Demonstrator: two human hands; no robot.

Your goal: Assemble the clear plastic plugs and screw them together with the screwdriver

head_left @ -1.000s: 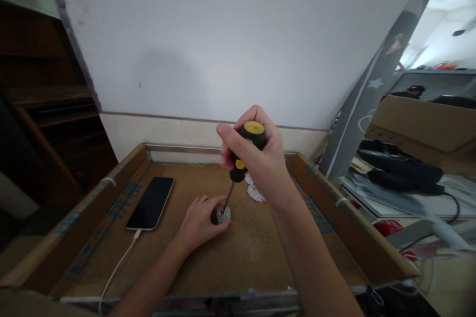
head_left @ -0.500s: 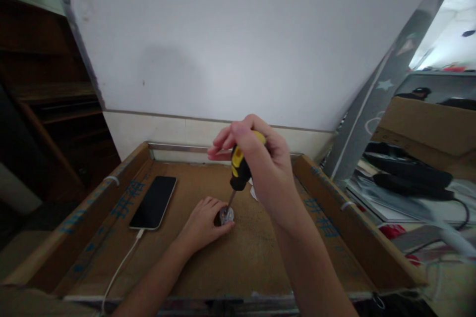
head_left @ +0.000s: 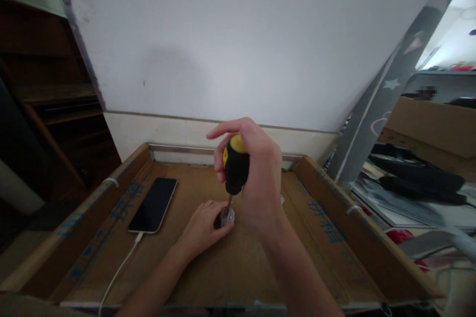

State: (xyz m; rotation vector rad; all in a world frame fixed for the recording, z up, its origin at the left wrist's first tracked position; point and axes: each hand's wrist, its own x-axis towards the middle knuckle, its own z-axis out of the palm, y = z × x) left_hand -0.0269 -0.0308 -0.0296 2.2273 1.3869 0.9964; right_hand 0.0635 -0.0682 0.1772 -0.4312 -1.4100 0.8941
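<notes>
My right hand [head_left: 256, 178] is wrapped round the black and yellow handle of a screwdriver [head_left: 233, 168], held nearly upright with its index finger raised. The metal tip rests on a small clear and dark part [head_left: 226, 217] lying on the brown board. My left hand [head_left: 203, 230] rests on the board with its fingers pinched around that small part, holding it still. What the part is cannot be made out.
A wooden tray [head_left: 85, 218] with raised sides bearing blue lettering holds the work. A dark phone [head_left: 153, 204] lies at the left with a white cable [head_left: 119, 270] running to the front edge. A white wall stands behind. Cardboard boxes and black items lie at the right.
My right hand has turned the screwdriver about its axis and lowered slightly, its fingers shifting round the handle. The left hand has stayed on the small part.
</notes>
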